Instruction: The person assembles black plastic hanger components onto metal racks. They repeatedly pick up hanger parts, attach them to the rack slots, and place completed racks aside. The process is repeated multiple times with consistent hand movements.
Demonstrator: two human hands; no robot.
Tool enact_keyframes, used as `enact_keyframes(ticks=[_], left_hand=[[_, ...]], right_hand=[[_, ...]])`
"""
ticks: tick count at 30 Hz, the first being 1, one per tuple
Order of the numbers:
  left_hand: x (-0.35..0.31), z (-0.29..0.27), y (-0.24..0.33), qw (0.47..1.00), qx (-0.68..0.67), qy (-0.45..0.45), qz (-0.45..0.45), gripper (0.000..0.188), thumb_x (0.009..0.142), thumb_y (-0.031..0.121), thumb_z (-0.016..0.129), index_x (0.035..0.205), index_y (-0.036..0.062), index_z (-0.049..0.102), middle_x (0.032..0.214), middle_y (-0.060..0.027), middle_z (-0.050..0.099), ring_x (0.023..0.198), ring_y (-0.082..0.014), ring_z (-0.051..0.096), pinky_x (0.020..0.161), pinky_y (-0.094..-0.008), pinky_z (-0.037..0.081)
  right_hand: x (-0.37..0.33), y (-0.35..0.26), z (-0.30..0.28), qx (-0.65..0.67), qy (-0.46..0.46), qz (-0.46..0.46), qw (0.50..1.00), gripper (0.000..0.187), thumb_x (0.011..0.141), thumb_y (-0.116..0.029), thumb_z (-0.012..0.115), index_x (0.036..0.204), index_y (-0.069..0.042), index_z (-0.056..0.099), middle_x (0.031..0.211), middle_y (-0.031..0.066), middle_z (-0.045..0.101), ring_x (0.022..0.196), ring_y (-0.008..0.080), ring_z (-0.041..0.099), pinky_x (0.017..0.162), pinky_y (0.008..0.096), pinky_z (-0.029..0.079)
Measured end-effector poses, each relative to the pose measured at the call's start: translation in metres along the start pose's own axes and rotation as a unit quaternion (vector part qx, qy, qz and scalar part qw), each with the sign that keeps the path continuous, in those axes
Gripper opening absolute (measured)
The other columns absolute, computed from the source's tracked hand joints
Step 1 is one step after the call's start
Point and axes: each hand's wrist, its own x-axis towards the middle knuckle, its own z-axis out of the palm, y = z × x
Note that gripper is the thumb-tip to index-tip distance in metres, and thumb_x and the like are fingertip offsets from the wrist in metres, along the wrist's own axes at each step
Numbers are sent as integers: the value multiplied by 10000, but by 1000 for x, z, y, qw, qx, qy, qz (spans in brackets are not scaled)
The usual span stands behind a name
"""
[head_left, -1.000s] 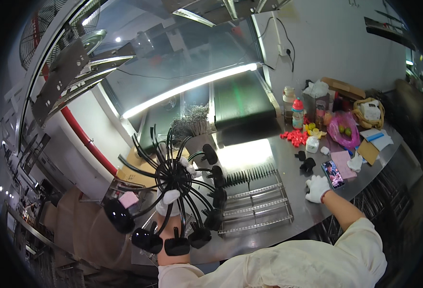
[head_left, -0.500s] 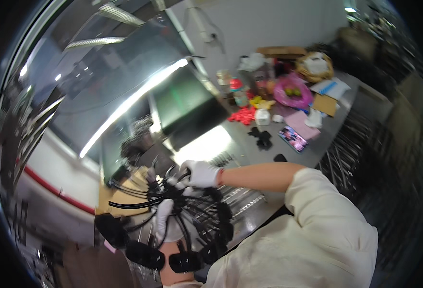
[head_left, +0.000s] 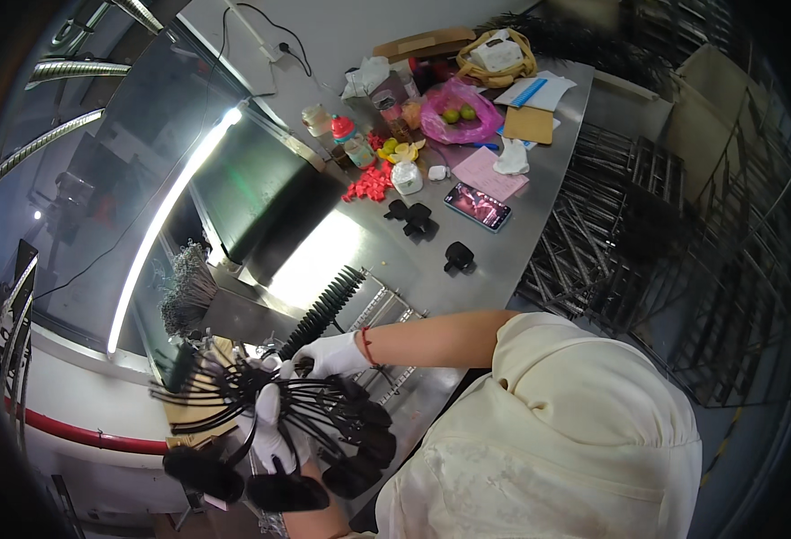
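Observation:
A fanned bundle of black pieces, with thin stems and broad dark oval ends, is held in my white-gloved left hand. The left thumb presses across the stems and the fingers wrap behind them. My right hand, also white-gloved with a red cord at its wrist, is at the far right side of the bundle. Its fingers are curled closed against the stems, and their tips are partly hidden among them. Just beyond the right hand, a row of black ribbed pieces lines a metal rack on the table.
On the metal table lie a phone, pink paper, loose black parts and red pieces. A pink bag with green fruit and bottles stand farther back. A lit tube slants at left; dark metal racks stand at right.
The view has turned, so the table items appear farther left and higher. Both hands remain at the black bundle, which appears lower and left; its stems are spread out more visibly.

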Motion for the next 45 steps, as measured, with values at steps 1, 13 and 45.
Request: enact_keyframes(ticks=[1, 13, 45], left_hand=[[1, 9, -4, 999, 39, 25, -1, 480, 917, 109, 728, 1355, 66, 537, 1202, -53, 625, 1128, -195, 607, 1025, -378, 506], [23, -22, -11, 984, 158, 12, 83, 582, 895, 14, 738, 1421, 33, 488, 1293, -113, 617, 1187, -233, 624, 1068, -369, 500], [66, 38, -32, 781, 552, -28, 291, 1086, 633, 215, 873, 1535, -14, 314, 1237, -256, 531, 1134, -434, 551, 988, -473, 481]], right_hand=[[-3, 0, -1, -114, 56, 19, 992, 580, 819, -90, 757, 1361, -13, 564, 1132, 162, 688, 990, 275, 693, 815, 389, 583], [-44, 8, -4, 242, -31, 31, 969, 444, 890, -140, 761, 1289, -22, 607, 1055, 84, 701, 917, 159, 672, 827, 339, 561], [-75, 48, -24, 526, -86, 177, 828, 297, 1012, -201, 641, 1256, -31, 631, 1159, 64, 712, 1046, 206, 695, 880, 397, 608]])
